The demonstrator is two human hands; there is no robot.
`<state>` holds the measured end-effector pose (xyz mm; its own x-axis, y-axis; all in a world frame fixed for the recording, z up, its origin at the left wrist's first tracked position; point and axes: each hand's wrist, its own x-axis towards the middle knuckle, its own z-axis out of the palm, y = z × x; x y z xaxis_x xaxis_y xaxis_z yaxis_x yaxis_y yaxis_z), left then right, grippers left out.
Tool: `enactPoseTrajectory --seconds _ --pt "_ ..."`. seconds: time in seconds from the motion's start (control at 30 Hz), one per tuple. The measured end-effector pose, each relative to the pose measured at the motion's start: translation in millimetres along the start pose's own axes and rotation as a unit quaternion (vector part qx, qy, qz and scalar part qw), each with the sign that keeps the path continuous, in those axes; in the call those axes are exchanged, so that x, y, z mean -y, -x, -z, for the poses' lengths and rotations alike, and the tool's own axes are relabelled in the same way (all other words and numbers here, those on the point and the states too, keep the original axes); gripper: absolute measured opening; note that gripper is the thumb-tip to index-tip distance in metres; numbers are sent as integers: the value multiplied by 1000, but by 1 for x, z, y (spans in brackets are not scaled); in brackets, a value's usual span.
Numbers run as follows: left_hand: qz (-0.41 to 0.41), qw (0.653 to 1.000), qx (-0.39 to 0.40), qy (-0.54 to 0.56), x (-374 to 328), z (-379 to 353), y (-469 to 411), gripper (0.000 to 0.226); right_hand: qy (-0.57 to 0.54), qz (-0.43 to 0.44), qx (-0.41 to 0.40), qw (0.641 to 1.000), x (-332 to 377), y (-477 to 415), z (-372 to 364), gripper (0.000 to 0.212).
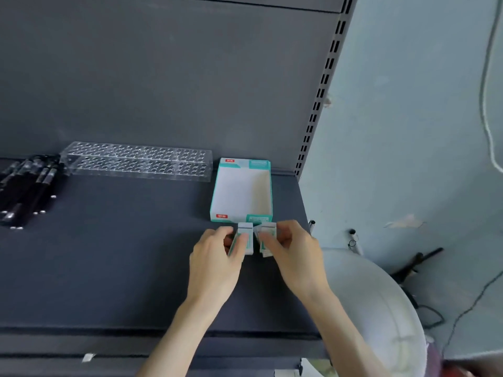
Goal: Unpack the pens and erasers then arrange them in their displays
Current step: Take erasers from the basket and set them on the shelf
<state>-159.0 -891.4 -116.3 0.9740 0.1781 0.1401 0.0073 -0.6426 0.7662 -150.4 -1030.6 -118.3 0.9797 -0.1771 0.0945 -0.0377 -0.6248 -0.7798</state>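
Dark grey metal shelf (122, 254): I note left hand (217, 257) and right hand (294, 254) each gripping a stack of white, green-sleeved erasers (245, 238), staged before the empty teal-and-white cardboard display tray (242, 190) for loading.

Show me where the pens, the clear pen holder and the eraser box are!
pens (25, 190), head view, middle of the black bundle.
clear pen holder (136, 161), head view, its holed top.
eraser box (241, 190), head view, its bare white floor.
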Motion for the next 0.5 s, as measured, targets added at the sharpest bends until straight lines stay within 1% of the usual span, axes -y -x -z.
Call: enactPoseTrajectory --seconds 0.1,0.2,0.4,0.5 --pt "5 999 -10 33 1 3 3 18 7 10 -3 1000 -1 2 0 17" --pt "-1 999 6 39 -2 4 2 9 48 39 -11 998 -1 1 -4 20" --pt "-6 998 34 45 0 5 0 15 70 53 1 996 4 5 -4 25" --pt "-30 999 20 13 3 12 1 15 79 59 -14 995 5 7 2 21"
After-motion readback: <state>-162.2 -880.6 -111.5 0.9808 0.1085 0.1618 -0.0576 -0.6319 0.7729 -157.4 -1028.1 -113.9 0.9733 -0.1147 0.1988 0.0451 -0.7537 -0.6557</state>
